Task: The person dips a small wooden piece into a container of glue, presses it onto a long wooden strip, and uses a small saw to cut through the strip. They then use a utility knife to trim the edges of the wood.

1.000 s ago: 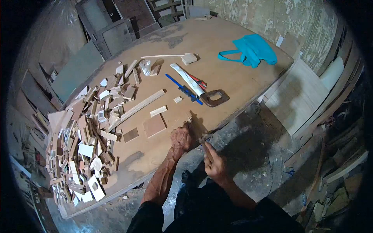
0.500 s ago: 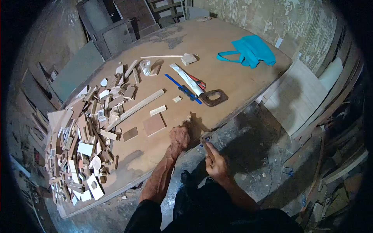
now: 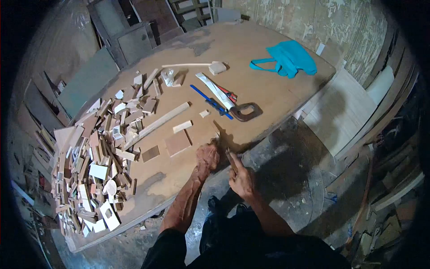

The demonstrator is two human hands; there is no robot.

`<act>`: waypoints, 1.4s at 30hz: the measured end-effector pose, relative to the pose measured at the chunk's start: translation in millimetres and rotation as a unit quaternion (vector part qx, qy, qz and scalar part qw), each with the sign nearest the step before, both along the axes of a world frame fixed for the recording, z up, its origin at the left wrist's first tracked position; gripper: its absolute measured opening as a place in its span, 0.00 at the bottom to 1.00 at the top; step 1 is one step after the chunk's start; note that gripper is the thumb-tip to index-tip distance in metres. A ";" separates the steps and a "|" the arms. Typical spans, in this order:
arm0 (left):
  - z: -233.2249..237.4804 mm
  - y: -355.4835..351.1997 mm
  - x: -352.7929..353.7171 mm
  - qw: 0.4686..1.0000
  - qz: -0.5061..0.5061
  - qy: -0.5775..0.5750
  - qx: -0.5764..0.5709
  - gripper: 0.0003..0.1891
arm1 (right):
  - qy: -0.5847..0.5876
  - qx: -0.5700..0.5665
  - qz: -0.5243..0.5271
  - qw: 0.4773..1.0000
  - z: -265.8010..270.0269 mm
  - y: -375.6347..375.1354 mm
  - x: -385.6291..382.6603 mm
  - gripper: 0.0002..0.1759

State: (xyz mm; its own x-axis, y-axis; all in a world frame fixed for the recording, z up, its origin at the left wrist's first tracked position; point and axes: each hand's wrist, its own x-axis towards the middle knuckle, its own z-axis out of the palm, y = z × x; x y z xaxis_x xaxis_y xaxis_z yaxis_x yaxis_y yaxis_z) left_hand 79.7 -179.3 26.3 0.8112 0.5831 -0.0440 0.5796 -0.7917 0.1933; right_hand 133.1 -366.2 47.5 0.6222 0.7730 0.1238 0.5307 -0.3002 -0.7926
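My left hand (image 3: 208, 156) rests closed at the near edge of the table, round a small piece whose light, thin end (image 3: 217, 135) sticks out past the fingers. Just to its right, my right hand (image 3: 242, 180) is wrapped round a narrow tool (image 3: 232, 161), its tip pointing toward the left hand; what kind of tool is too small to tell. Left of my hands lie a square brown board (image 3: 178, 143), a short pale stick (image 3: 182, 127) and a smaller dark square (image 3: 150, 154).
Wood offcuts (image 3: 101, 157) are heaped on the table's left side. Beyond my hands lie a handsaw (image 3: 246, 111), a blue clamp (image 3: 210, 102) and a turquoise bag (image 3: 291, 58). A long wooden strip (image 3: 156, 125) lies beside the heap. The table edge (image 3: 280, 127) runs close by my hands.
My right hand has moved left and up with the tool, from beyond the table edge to nearer my left hand. My left hand has barely moved.
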 end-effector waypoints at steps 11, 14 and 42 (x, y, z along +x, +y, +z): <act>22.2 -12.0 2.3 0.999 0.047 -0.013 0.008 0.19 | 0.039 -0.053 -0.030 0.997 24.3 3.7 -9.4 0.30; 20.3 -7.0 2.7 0.999 0.011 0.000 0.044 0.23 | 0.036 0.058 -0.040 0.997 2.8 8.0 -8.8 0.30; 11.3 1.3 4.5 0.999 0.046 -0.009 0.013 0.15 | -0.019 0.134 -0.022 0.991 8.4 -6.0 -16.3 0.35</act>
